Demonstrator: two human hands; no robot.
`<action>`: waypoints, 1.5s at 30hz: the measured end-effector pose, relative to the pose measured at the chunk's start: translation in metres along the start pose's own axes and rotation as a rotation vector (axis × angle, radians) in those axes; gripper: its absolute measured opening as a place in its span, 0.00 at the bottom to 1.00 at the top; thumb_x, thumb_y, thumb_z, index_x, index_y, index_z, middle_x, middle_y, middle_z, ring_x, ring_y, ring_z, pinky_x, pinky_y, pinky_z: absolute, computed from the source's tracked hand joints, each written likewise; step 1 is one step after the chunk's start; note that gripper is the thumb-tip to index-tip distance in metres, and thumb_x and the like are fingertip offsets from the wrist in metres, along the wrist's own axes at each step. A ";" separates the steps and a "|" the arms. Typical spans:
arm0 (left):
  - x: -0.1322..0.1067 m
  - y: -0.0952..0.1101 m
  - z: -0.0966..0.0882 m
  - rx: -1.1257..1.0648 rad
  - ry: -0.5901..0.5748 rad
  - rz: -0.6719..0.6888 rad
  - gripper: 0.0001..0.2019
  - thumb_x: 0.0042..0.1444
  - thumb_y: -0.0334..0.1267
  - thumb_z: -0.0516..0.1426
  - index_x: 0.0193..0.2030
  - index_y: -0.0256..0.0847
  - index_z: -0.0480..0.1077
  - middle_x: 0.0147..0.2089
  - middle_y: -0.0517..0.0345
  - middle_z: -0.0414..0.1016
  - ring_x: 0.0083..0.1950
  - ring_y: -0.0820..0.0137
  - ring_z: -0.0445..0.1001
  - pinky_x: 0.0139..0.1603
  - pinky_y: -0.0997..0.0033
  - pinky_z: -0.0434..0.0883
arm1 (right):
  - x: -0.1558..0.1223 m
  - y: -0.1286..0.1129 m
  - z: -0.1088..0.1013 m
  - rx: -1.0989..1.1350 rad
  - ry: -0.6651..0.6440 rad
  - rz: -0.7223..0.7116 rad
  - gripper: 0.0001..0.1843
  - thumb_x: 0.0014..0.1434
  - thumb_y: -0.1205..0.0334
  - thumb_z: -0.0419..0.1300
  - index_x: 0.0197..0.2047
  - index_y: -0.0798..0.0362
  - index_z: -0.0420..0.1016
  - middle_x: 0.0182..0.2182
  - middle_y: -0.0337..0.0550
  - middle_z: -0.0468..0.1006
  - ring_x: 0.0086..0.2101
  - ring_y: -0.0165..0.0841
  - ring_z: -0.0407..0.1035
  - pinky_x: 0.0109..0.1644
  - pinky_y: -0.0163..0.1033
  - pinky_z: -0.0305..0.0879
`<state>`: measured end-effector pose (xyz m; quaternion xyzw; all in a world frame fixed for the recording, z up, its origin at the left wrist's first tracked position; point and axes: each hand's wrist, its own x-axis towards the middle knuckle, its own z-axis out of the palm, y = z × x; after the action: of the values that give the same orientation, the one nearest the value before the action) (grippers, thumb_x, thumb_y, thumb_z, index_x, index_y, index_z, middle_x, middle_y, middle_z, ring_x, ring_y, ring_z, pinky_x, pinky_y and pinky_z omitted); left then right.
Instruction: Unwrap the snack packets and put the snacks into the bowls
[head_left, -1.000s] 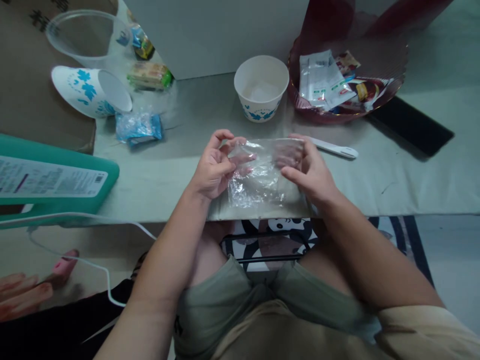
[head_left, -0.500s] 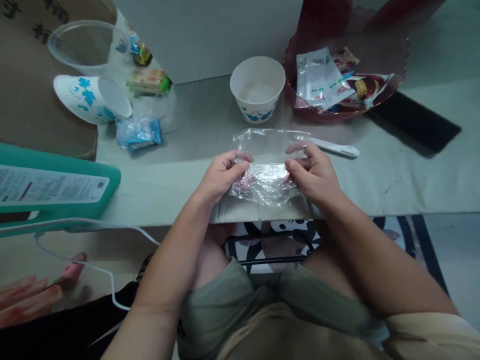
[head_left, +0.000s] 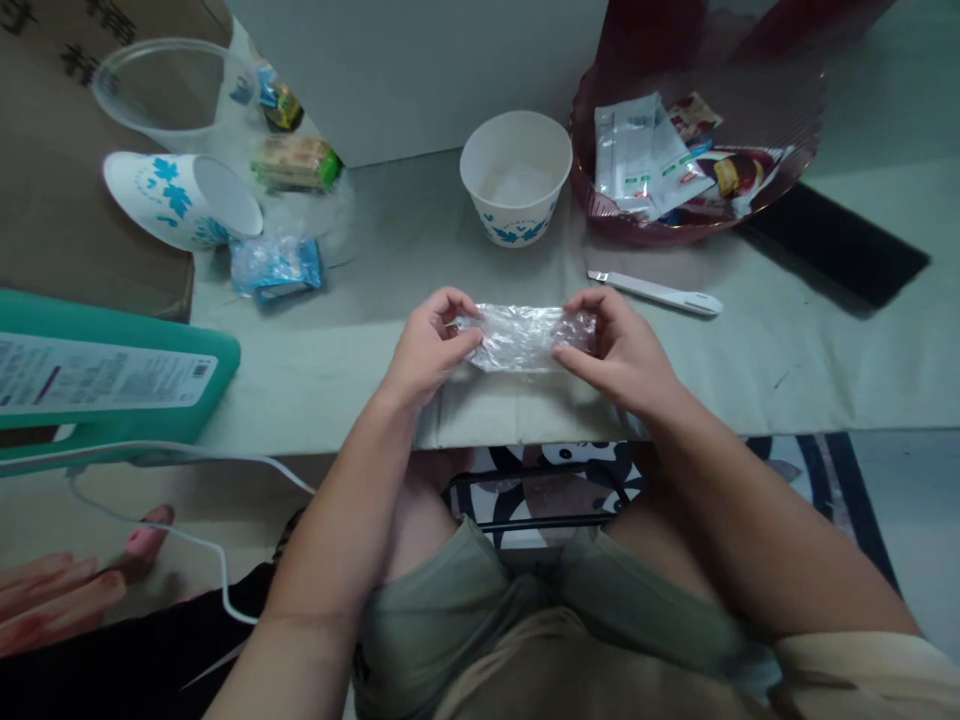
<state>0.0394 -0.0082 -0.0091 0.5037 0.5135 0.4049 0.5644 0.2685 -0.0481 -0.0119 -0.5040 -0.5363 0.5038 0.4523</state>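
Note:
Between my hands, just above the table's front part, is a crinkled clear plastic bag (head_left: 517, 340), folded into a narrow strip. My left hand (head_left: 431, 345) pinches its left end between thumb and fingers. At the right end my right hand (head_left: 619, 350) grips it the same way, thumb in front. Behind my right hand lies a white utility knife (head_left: 660, 294) on the cloth. A white paper cup (head_left: 516, 180) with blue leaf prints stands upright beyond the bag, with something whitish inside.
A dark red glass bowl (head_left: 637, 228) holds several packets, with a black phone-like slab (head_left: 847, 250) beside it. At left are a tilted paper cup (head_left: 165, 195), a clear plastic container (head_left: 172, 85), snack packets (head_left: 276, 265), a green jug (head_left: 202, 375) and a white cable (head_left: 247, 455).
The plastic bag, spread wider before, is now folded into a narrower strip. Both hands still hold its ends. The utility knife's tip has come into view.

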 end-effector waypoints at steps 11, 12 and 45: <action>-0.020 -0.015 0.031 0.284 0.111 0.364 0.16 0.55 0.43 0.64 0.49 0.44 0.70 0.53 0.50 0.74 0.56 0.62 0.73 0.56 0.63 0.73 | -0.002 0.002 0.012 0.067 0.038 -0.115 0.13 0.56 0.54 0.67 0.31 0.49 0.67 0.41 0.42 0.80 0.41 0.33 0.72 0.48 0.42 0.69; -0.021 -0.018 0.036 0.191 0.019 0.324 0.21 0.55 0.47 0.64 0.53 0.43 0.69 0.57 0.47 0.73 0.59 0.61 0.74 0.58 0.62 0.73 | -0.003 0.002 0.015 0.091 0.008 -0.119 0.14 0.57 0.53 0.67 0.31 0.49 0.67 0.44 0.44 0.80 0.44 0.35 0.73 0.50 0.43 0.69; 0.151 0.118 0.055 1.024 0.261 0.274 0.14 0.60 0.43 0.63 0.29 0.40 0.65 0.42 0.57 0.72 0.62 0.60 0.69 0.63 0.62 0.64 | 0.020 0.002 0.001 0.056 0.050 -0.071 0.19 0.67 0.50 0.47 0.29 0.48 0.70 0.32 0.41 0.76 0.38 0.35 0.70 0.49 0.43 0.65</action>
<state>0.1226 0.1497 0.0792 0.7220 0.6405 0.2323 0.1205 0.2660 -0.0286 -0.0148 -0.4842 -0.5281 0.4893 0.4973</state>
